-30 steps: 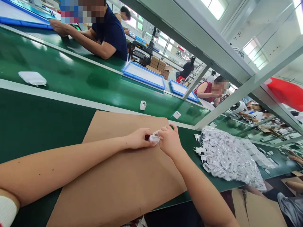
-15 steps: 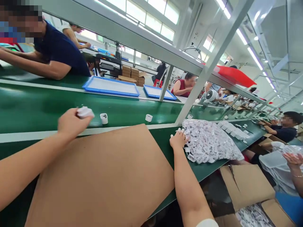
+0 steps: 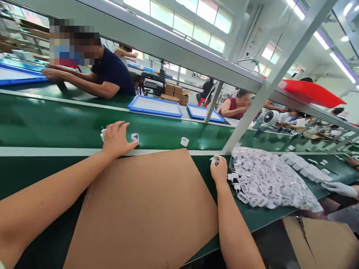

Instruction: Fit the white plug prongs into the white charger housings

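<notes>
My left hand (image 3: 115,139) is over the green conveyor belt with its fingers spread. Its thumb tip is at a white charger housing (image 3: 135,137), which stands with its open end showing a dark inside. Behind the fingers peeks a white plug piece (image 3: 103,133), mostly hidden. Close to the bag's left side, my right hand (image 3: 219,171) is closed on a small white charger part (image 3: 214,160), largely covered by the fingers. The clear bag (image 3: 272,179) is full of white plug parts, and a few lie loose at its mouth. Another white housing (image 3: 184,141) sits on the belt between my hands.
A large cardboard sheet (image 3: 146,209) lies in front of me. A slanted metal post (image 3: 252,104) rises beside the bag. Blue-rimmed trays (image 3: 155,106) are beyond the belt. White pieces (image 3: 305,166) stand in rows at right, near another person's gloved hand (image 3: 340,188). A co-worker (image 3: 112,71) sits opposite.
My left hand has let go of the white plug piece and moved right to the housing, fingers opening. My right hand has drawn off the bag with a small white part. The view has swung left.
</notes>
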### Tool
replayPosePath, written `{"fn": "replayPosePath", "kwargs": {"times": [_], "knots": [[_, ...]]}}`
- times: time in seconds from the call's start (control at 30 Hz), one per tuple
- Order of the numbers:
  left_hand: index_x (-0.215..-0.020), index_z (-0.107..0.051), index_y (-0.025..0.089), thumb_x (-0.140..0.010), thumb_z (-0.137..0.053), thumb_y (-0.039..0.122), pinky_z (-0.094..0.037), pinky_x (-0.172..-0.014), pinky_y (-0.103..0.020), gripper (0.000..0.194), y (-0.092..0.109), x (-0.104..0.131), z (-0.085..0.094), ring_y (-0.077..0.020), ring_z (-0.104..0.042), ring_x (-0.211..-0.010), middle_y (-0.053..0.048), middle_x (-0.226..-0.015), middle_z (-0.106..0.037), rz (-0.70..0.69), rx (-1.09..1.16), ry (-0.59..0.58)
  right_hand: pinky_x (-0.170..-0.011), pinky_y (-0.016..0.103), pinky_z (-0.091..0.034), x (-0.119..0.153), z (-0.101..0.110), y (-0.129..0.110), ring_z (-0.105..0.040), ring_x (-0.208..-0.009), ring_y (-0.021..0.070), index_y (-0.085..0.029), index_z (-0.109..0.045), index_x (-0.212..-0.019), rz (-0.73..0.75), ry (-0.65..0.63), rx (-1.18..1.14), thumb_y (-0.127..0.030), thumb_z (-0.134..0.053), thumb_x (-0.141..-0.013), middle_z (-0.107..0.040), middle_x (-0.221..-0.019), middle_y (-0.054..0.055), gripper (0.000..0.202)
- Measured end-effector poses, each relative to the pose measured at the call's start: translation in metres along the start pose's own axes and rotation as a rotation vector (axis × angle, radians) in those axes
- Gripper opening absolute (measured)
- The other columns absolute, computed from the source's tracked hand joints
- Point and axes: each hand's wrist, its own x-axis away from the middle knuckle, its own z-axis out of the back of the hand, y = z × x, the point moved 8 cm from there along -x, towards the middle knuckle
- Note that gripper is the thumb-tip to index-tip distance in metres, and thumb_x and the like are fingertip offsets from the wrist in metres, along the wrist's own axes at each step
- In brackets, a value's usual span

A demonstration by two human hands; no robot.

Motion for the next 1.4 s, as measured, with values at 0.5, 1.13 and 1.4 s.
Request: {"fn": "replayPosePath", "kwargs": {"times": [0.5,1.13,1.4], "knots": [[-0.137,-0.055,0.021,-0.084,-0.061,0.038,-0.051,-0.090,-0.031,0.056,0.118,0.094,-0.033,-0.0242,-0.065,-0.103,-0.008,-0.127,-0.065,-0.378,0.456,-0.653,-0.094,0.040,-0.051,0.029,-0.039,-0.056,-0.065,-0.103,0.0232,-0.018,-0.066,-0.118,0.181,-0.408,-0.220,-0.017,-0.054,-0.087,-0.072,-0.111,0.010,0.033],[-0.108,-0.070,0.022,-0.077,-0.075,0.044,-0.052,-0.082,-0.032,0.038,0.136,0.149,-0.070,-0.0234,-0.063,-0.097,-0.005,-0.103,-0.069,-0.342,0.845,-0.745,-0.080,0.033,-0.055,0.068,-0.015,-0.116,-0.068,-0.088,0.0185,-0.022,-0.068,-0.108,0.281,-0.411,-0.439,-0.028,-0.063,-0.089,-0.073,-0.100,0.006,0.020],[-0.092,-0.072,0.020,-0.080,-0.073,0.045,-0.046,-0.072,-0.029,0.027,0.135,0.148,-0.070,-0.0199,-0.060,-0.085,-0.004,-0.092,-0.064,-0.367,0.891,-0.697,-0.077,0.031,-0.053,0.102,-0.007,-0.147,-0.063,-0.094,0.0199,-0.024,-0.061,-0.124,0.535,-0.613,-0.236,-0.009,-0.059,-0.081,-0.070,-0.106,0.005,0.045]]}}
